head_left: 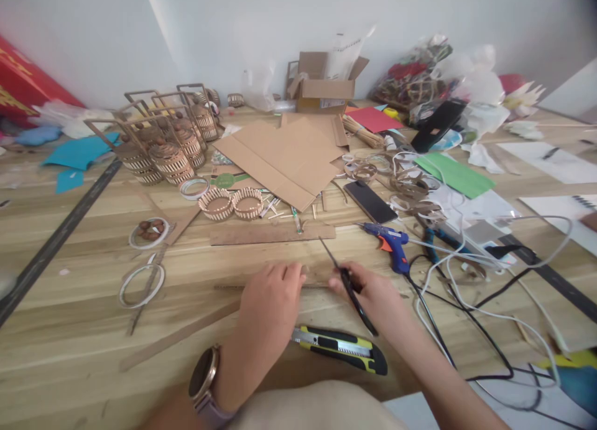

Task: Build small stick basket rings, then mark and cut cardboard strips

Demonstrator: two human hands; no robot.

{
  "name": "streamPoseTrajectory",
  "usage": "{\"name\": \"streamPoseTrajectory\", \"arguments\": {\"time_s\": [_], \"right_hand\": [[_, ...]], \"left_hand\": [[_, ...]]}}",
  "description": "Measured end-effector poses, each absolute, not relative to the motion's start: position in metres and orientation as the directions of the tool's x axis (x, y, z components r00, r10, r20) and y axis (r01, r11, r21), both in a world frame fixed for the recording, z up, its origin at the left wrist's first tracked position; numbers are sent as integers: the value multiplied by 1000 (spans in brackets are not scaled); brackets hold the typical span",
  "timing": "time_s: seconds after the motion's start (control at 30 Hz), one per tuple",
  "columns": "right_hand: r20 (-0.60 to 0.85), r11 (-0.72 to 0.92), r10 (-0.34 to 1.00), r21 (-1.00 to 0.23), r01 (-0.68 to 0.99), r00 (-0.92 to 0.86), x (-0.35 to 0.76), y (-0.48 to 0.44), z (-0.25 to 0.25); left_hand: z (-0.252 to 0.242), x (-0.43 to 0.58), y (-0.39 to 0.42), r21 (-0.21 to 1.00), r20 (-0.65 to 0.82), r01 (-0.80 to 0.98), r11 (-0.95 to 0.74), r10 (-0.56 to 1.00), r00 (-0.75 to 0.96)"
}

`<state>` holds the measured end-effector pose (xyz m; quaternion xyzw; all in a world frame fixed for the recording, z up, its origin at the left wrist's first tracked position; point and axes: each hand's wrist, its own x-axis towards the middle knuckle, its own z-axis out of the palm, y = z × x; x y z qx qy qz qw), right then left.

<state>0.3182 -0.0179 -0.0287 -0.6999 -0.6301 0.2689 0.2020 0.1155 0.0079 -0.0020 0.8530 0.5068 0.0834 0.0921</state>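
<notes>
My left hand (273, 299) is closed on a thin cardboard strip (226, 287), fingertips pressed together at the tabletop. The strip runs sideways under it, partly covered by the fingers. In my right hand (375, 293) are black-handled scissors (358, 307), seen nearly edge-on, their narrow blades pointing up and left. The right fingertips are close to the strip's right end. A yellow and black utility knife (336, 348) lies between my forearms. Another long cardboard strip (180, 334) slants out left of my left hand, and a wider cardboard piece (270, 235) lies beyond both hands.
A blue glue gun (394, 246) with tangled cables lies right, near a black phone (370, 201). Two slatted rings (248, 203), tape rolls (142, 285) and cardboard sheets (289, 159) lie beyond. Lantern-like slatted items (170, 159) stand back left; an open box (326, 94) stands by the wall.
</notes>
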Motion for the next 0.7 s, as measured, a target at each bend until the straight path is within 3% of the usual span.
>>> {"name": "streamPoseTrajectory", "arguments": {"time_s": [0.13,0.23,0.43,0.7], "right_hand": [[-99,-230,972,-223,947,213,342,15,-35],[-145,-175,976,-73,982,163,350,32,-39],[-111,-38,993,-12,999,36,332,57,-26],[-113,286,950,-61,956,-292,291,114,-32]], "left_hand": [[-6,101,13,158,-101,892,-423,892,441],[-14,89,18,105,-191,903,-416,883,429],[-25,77,23,72,-221,904,-422,877,427],[-27,77,24,43,-301,901,-432,854,424]]}}
